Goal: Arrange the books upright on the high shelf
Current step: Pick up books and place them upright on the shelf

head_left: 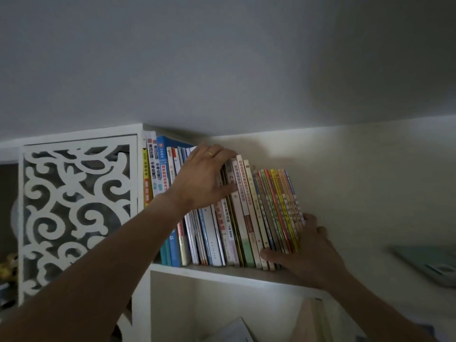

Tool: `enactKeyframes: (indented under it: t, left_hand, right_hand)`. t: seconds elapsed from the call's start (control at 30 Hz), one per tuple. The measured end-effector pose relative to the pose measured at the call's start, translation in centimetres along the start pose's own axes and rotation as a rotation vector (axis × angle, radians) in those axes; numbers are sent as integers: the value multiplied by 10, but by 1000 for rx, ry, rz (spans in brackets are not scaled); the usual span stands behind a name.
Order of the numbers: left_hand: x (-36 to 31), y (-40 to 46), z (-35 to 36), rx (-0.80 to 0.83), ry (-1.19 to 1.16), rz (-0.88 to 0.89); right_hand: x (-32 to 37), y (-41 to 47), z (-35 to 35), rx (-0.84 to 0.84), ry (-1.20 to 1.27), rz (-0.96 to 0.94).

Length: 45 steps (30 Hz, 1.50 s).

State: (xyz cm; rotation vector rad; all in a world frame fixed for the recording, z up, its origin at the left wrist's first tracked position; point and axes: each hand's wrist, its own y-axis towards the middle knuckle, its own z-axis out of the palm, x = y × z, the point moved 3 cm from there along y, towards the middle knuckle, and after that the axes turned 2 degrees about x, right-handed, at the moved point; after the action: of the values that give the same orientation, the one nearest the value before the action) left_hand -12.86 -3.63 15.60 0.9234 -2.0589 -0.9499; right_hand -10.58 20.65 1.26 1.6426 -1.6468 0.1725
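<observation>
On the high shelf (222, 270), row of books (234, 213) leans toward 11 o'clock. Left hand (204, 178) lies open-fingered over the tops at 12; right hand (308, 250), open, braces the thin end books at 3. Squaring-up step, probably. Next: push the bases left, tip the tops upright.

Two hands: left hand (202, 178), right hand (311, 250). One row of books (237, 218), roughly thirty, exact count unclear. One carved fretwork panel (76, 213). One ring (210, 153).
</observation>
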Motion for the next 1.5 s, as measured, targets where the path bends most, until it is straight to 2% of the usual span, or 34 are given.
enactKeyframes:
  t: [0.13,0.27,0.47,0.53,0.6,0.7,0.83,1.03,1.1,1.27,1.33,1.43,1.5]
  left_hand:
    - [3,7,-2,47,-19,37]
    - [2,9,-4,86,-156,-6]
    - [-6,5,-7,74,-102,-15]
    - [-12,-8,-1,16,-10,-33]
    - [-22,-22,6,-95,30,-69]
    - [-35,-31,18,-183,-85,-185]
    - [-41,-25,15,-235,-260,-322]
    - [-79,-40,17,-234,-594,-368]
    - [-93,-52,30,-272,-682,-469]
    - [-106,-81,27,-474,-603,-648]
    - [-114,-84,30,-414,-560,-631]
    - [-123,-85,37,-211,-517,-598]
    - [-120,-91,23,-226,-561,-585]
  right_hand:
    - [4,4,0,-6,-10,-22]
    - [6,0,-3,-12,2,-11]
    - [8,-3,-3,-6,26,25]
    - [11,-7,-5,-25,4,21]
    - [18,-10,-5,-146,-15,-13]
    - [27,-14,0,-288,135,-119]
    - [21,-13,1,-278,212,-153]
    - [21,-17,3,-349,222,-196]
    - [18,-14,3,-344,232,-193]
    - [3,2,-5,-363,350,-30]
    - [4,2,-3,-338,301,-42]
    - [4,2,-2,-315,287,-8]
    - [2,4,-5,-316,284,5]
